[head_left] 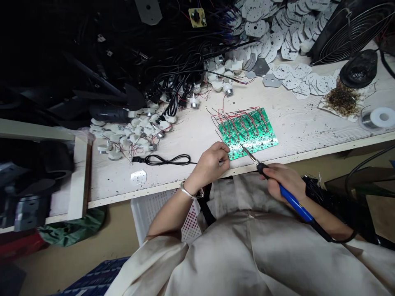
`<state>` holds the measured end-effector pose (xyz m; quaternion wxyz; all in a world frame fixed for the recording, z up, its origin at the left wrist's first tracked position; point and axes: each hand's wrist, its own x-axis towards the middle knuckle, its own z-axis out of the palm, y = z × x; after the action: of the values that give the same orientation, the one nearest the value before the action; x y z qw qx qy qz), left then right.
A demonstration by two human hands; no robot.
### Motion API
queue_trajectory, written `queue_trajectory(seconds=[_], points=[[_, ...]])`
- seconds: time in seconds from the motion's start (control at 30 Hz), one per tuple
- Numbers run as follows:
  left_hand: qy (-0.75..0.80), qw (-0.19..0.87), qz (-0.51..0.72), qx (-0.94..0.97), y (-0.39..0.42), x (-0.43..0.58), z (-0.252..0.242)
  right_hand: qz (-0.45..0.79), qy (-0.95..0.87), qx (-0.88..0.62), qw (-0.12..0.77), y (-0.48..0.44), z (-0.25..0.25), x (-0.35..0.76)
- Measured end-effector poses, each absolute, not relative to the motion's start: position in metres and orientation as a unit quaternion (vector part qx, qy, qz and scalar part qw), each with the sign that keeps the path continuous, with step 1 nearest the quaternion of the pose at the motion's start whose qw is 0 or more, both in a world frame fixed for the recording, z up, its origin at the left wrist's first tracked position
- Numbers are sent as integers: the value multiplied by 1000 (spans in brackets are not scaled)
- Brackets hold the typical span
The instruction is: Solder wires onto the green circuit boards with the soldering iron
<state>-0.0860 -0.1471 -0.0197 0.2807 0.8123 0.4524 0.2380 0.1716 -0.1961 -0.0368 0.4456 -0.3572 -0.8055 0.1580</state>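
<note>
White wired components (132, 131) are heaped aside on the surface (185, 181); the left hand (211, 162) is curled, fingers (221, 150) closed, any held item unclear, beside a green circuit board (251, 133) kept near the edge for reach; a soldering iron (293, 201) is gripped penlike by the right hand (285, 183), tip over the board.

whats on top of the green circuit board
Red and black wires lie across the green circuit board; a soldering iron tip reaches it. The board surface beneath them is hidden.
</note>
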Motion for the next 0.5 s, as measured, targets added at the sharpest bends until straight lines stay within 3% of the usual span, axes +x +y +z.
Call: queue_trajectory(seconds=[0.17,0.5], points=[[456,288,244,806,-148,-86,-20,118,-775,-339,521,-185,-35,170],[458,290,231,808,-147,-87,-20,41,-730,-422,536,-165,-56,172]])
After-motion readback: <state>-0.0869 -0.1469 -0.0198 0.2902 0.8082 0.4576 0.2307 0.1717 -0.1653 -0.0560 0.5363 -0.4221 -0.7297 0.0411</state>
